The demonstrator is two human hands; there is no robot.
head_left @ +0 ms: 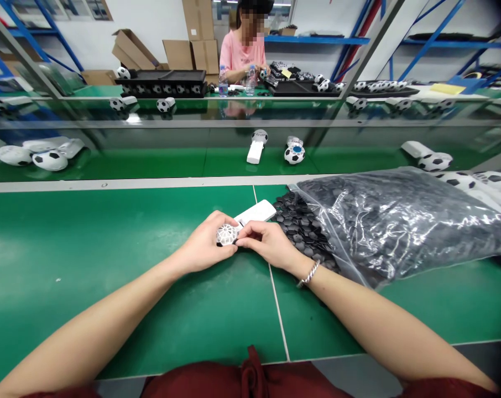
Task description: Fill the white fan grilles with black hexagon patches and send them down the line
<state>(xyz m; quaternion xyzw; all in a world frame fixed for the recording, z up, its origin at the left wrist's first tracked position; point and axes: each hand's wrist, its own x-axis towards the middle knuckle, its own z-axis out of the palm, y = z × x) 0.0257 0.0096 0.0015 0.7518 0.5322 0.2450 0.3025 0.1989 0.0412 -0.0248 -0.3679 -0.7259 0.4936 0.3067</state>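
Observation:
My left hand (204,243) is closed around a white football-shaped fan head (226,235) whose white handle (255,212) sticks out to the upper right over the green table (88,249). My right hand (266,243) pinches at the fan head's right edge with thumb and fingertips; whatever small piece sits between them is hidden. A silver bracelet is on my right wrist. Loose black hexagonal pieces (302,226) lie in a heap right beside my right hand.
A clear plastic bag (403,221) full of black pieces lies at the right. Finished football fans (294,153) lie on the conveyor belt (151,160) behind, more at its left and right ends. Across it a person in a pink shirt (242,52) works among black trays (163,77).

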